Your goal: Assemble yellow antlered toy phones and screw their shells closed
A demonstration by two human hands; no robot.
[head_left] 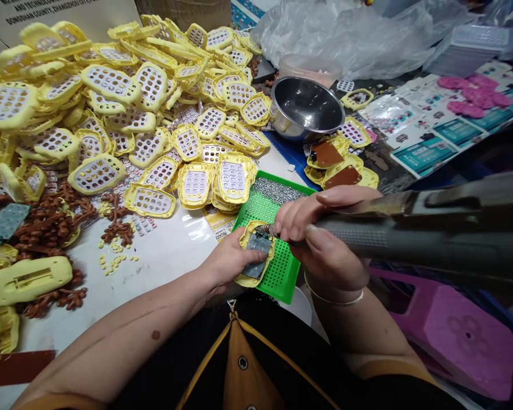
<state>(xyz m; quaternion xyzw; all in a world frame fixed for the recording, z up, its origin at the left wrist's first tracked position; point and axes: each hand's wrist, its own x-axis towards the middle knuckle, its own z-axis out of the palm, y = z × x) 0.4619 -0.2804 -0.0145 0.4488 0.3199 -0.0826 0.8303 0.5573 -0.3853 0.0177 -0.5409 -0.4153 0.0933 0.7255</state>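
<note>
My left hand (228, 259) is closed on a yellow plastic toy shell (256, 279), its thumb pressing on a grey-green circuit board (257, 249) that lies inside. My right hand (320, 228) wraps round the front of a dark electric screwdriver (367, 232). The screwdriver's tip meets the upper edge of the shell, but whether a screw sits under it is too small to tell. Beneath both hands is a green perforated tray (288, 285), with many small metal screws (267, 191) heaped at its far end.
A large pile of yellow shells (111, 85) with white keypads covers the table's back left. Brown plastic parts (47, 228) lie at left. Behind the tray stands a metal bowl (308, 108). A pink stool (457, 336) is at lower right, and pink pieces (474, 94) lie on printed sheets.
</note>
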